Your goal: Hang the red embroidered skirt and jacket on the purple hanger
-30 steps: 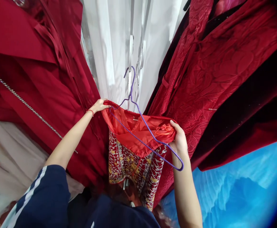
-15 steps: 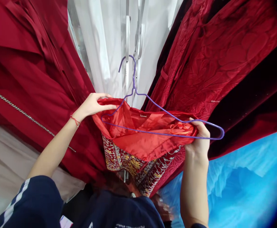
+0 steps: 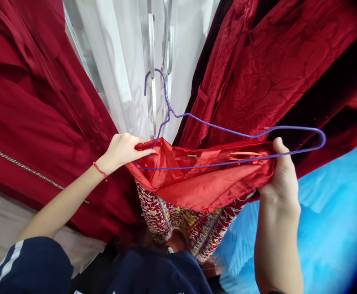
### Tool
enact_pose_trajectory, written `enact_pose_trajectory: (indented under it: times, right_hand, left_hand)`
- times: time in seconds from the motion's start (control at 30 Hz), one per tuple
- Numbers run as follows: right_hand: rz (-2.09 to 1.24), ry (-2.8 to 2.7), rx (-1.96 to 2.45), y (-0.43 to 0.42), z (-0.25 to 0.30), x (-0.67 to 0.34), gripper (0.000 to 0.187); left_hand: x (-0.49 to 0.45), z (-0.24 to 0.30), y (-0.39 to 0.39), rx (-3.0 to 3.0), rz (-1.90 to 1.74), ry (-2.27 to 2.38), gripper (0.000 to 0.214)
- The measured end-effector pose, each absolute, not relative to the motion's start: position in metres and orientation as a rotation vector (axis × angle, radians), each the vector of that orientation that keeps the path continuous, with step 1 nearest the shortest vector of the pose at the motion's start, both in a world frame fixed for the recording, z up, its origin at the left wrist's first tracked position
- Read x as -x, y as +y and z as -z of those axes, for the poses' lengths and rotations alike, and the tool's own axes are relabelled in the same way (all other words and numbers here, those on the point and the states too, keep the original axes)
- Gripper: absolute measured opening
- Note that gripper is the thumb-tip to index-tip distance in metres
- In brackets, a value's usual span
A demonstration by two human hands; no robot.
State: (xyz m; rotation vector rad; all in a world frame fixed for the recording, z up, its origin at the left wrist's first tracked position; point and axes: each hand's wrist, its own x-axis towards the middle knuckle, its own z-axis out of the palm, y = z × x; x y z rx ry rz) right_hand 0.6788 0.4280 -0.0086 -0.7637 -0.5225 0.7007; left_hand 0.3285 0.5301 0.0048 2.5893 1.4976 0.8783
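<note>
A skirt [image 3: 193, 198] with bright red satin lining and a patterned red, silver and gold outside is stretched between my hands, its waist opening facing up. My left hand [image 3: 123, 149] pinches the left end of the waistband between thumb and fingers. On the right, my right hand [image 3: 281, 177] grips the other end, thumb up and the fingers hidden behind the cloth. A purple wire hanger [image 3: 224, 130] hangs by its hook from a white rack arm. Its left end lies within the waist opening, while its right end sticks out past my right hand.
Dark red garments hang on the left [image 3: 43, 110] and right [image 3: 242, 81]. White cloth [image 3: 105, 53] is behind the white rack arms [image 3: 152, 45]. A blue ruffled garment [image 3: 328, 212] fills the lower right, and pale beige fabric [image 3: 10, 220] the lower left.
My right hand has moved right, pulling the waistband wider. The hanger's right end has swung up and right, and its lower bar now slopes upward. The view has shifted slightly.
</note>
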Motion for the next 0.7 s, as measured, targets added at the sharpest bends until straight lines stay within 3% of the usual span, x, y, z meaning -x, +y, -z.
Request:
enact_pose_trajectory:
  times: [0.27,0.5,0.7]
  right_hand:
    - [-0.616,-0.636,0.796,0.41,-0.015,-0.686,0.039]
    - [-0.888,-0.629,0.87,0.414,-0.031,-0.676,0.033]
    - [-0.877,-0.656,0.86,0.427,-0.036,-0.674,0.033]
  left_hand:
    - [-0.337,0.011,0.529,-2.733,-0.953,1.637,0.026]
    - [-0.318,0.026,0.515,-2.893,-1.019,1.779,0.034]
    - [-0.307,0.023,0.506,-2.756,-1.134,1.803,0.033]
